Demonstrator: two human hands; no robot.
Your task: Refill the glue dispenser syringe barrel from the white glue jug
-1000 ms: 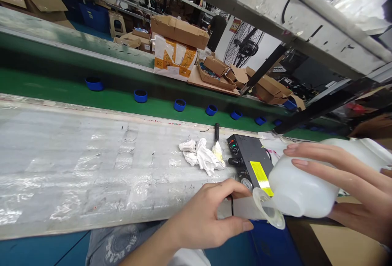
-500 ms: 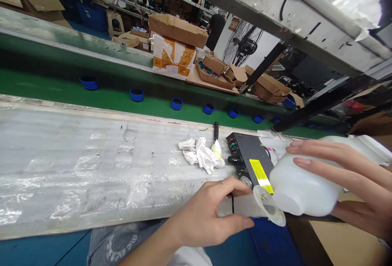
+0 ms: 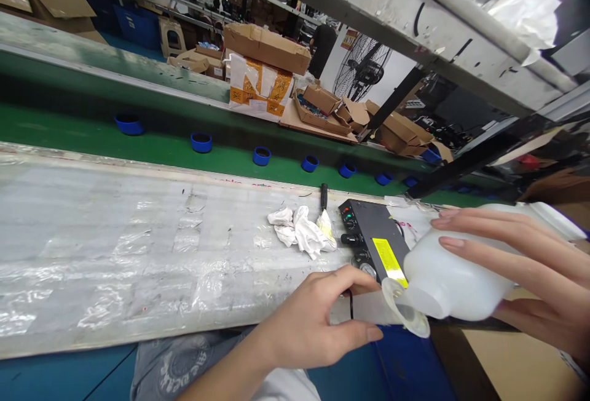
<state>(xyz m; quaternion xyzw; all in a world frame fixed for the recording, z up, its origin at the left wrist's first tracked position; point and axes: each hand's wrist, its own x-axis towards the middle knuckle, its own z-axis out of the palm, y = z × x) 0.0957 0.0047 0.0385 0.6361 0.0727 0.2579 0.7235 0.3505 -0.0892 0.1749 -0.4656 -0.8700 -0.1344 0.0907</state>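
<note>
My left hand [image 3: 313, 321] is closed round a translucent syringe barrel [image 3: 369, 307], thumb below and fingers above. The barrel lies nearly level, its wide flanged mouth facing right. My right hand [image 3: 539, 272] grips a white plastic bottle [image 3: 461, 278] from the right side. The bottle is tipped with its neck down to the left, right at the barrel's flange. Whether the neck touches the flange, or liquid passes, I cannot make out. Behind the barrel stands a black control box [image 3: 375, 235] with knobs, a gauge and a yellow label.
Crumpled white tissue [image 3: 304, 232] lies left of the box, beside a black-handled tool [image 3: 324, 197]. Several blue rings stand in a row on the green conveyor [image 3: 161, 149] behind the plastic-covered bench [image 3: 138, 253]. A metal post [image 3: 461, 164] rises at the right. Cardboard boxes [image 3: 267, 47] sit beyond.
The bottle has shifted slightly left, its neck closer over the barrel's flange. The blue rings appear a little farther left. Both hands keep their grip, and the view has tilted slightly.
</note>
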